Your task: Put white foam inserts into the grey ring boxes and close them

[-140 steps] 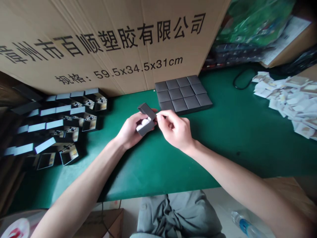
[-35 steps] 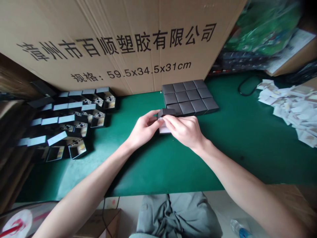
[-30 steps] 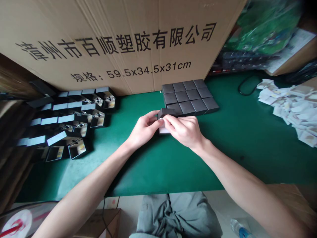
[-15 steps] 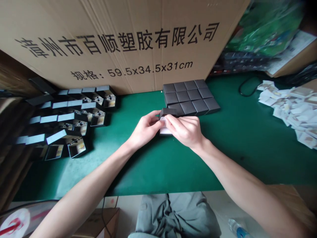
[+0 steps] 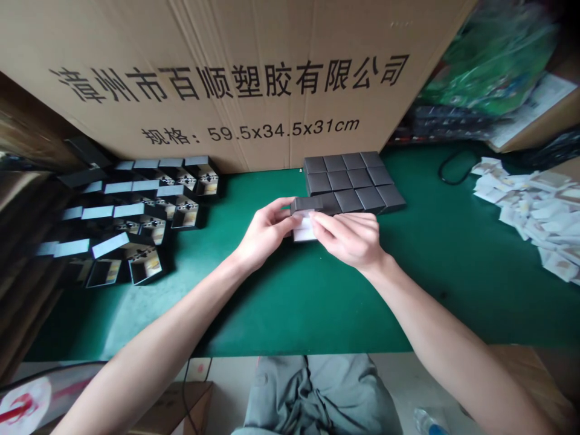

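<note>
A small dark hinged box point(image 5: 306, 204) stands with its lid up in front of me, a white insert point(image 5: 304, 229) showing inside. My left hand point(image 5: 265, 234) is closed around the box's left side, thumb at the front by the insert. My right hand point(image 5: 351, 237) has its fingers bent together, the tips touching the insert's right edge; whether they pinch it is hard to see. Just behind, a block of closed dark boxes point(image 5: 348, 178) sits in rows.
Open dark boxes point(image 5: 147, 266) stand in rows on the left of the green table point(image 5: 272, 314). White inserts point(image 5: 534, 211) are heaped at the right. A large printed carton point(image 5: 254, 36) rises along the back, and a black cord loop point(image 5: 453, 166) lies near the heap.
My right hand has shifted slightly right, uncovering more of the white insert. My left hand keeps its hold on the box. The whole view has moved a little.
</note>
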The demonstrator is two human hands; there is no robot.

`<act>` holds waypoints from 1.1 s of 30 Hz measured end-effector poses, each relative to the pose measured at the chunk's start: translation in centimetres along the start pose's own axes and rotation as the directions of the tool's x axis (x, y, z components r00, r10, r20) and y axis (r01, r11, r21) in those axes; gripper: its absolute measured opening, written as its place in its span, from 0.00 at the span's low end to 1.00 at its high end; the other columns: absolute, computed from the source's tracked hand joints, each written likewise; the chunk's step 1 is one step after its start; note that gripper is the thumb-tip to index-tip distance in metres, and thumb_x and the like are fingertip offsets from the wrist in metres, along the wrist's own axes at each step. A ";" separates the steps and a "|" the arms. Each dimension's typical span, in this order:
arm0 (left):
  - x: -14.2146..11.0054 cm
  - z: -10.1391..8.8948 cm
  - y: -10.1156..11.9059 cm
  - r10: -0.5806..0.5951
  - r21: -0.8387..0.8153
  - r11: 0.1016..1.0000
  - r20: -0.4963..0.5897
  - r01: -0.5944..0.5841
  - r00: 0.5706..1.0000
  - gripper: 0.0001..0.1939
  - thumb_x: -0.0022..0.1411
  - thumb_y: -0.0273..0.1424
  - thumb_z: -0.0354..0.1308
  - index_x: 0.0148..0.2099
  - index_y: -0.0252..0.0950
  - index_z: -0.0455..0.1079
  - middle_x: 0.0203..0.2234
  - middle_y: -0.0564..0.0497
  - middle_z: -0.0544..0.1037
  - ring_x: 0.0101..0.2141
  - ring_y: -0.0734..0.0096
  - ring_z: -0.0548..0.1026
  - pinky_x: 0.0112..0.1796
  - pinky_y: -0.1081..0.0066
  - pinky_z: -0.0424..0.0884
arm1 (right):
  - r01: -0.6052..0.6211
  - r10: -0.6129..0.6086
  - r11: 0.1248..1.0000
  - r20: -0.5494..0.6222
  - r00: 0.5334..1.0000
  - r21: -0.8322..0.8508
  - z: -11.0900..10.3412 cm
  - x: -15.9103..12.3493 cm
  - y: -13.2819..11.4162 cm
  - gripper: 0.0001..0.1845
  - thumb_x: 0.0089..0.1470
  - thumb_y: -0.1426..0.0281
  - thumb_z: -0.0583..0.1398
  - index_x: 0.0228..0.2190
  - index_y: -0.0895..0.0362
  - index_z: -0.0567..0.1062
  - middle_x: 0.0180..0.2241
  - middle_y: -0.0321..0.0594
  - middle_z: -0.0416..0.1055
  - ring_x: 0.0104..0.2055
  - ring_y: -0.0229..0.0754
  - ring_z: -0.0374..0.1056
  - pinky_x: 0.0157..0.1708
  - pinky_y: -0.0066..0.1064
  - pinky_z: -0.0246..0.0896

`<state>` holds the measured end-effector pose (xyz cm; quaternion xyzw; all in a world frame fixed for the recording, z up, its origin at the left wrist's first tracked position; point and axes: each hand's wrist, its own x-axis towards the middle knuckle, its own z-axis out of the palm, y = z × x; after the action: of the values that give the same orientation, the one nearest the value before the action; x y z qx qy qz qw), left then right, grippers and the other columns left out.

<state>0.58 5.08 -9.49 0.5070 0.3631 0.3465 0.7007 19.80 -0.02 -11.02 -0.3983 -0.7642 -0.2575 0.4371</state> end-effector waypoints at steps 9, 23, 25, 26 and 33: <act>0.5 -0.3 0.2 0.065 -0.051 0.996 -0.111 -0.071 0.992 0.20 0.54 0.34 0.73 0.46 0.37 0.71 0.40 0.50 0.83 0.39 0.69 0.79 0.43 0.69 0.75 | -0.221 0.211 0.974 0.151 0.966 0.051 0.8 -0.5 -0.5 0.10 0.69 0.68 0.61 0.39 0.56 0.82 0.26 0.32 0.81 0.24 0.32 0.73 0.27 0.27 0.64; 0.3 -0.6 -1.2 0.331 0.513 0.824 -0.094 -0.239 0.939 0.11 0.66 0.32 0.60 0.48 0.35 0.76 0.42 0.49 0.84 0.42 0.65 0.82 0.41 0.70 0.77 | -0.407 0.298 0.896 0.440 0.847 0.177 0.9 -0.8 -1.4 0.13 0.69 0.66 0.58 0.45 0.58 0.81 0.23 0.33 0.78 0.20 0.34 0.69 0.25 0.27 0.55; 0.2 -0.5 -1.1 0.347 0.535 0.809 -0.101 -0.243 0.932 0.11 0.65 0.31 0.59 0.48 0.36 0.77 0.42 0.49 0.84 0.41 0.65 0.83 0.41 0.71 0.77 | -0.385 0.284 0.905 0.416 0.864 0.180 1.0 -0.8 -1.5 0.12 0.69 0.67 0.58 0.44 0.58 0.81 0.23 0.33 0.78 0.20 0.34 0.69 0.25 0.27 0.55; 0.2 -0.4 -1.1 0.347 0.540 0.807 -0.104 -0.240 0.932 0.11 0.65 0.30 0.59 0.48 0.36 0.77 0.42 0.49 0.84 0.41 0.66 0.83 0.40 0.71 0.77 | -0.367 0.274 0.913 0.397 0.876 0.180 1.0 -0.8 -1.5 0.12 0.70 0.67 0.58 0.43 0.58 0.81 0.23 0.34 0.79 0.20 0.34 0.70 0.25 0.28 0.55; 0.4 -0.6 -0.7 0.267 0.493 0.850 -0.103 -0.184 0.958 0.11 0.65 0.33 0.59 0.47 0.35 0.78 0.41 0.49 0.84 0.40 0.66 0.81 0.38 0.71 0.74 | -0.274 0.226 0.951 0.285 0.932 0.141 1.0 -1.0 -1.7 0.12 0.71 0.67 0.58 0.42 0.57 0.82 0.28 0.34 0.83 0.22 0.34 0.74 0.25 0.28 0.60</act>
<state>0.32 5.52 -10.41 0.6724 0.4326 0.3676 0.4749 18.18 -0.57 -12.47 -0.4828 -0.7786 -0.0745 0.3938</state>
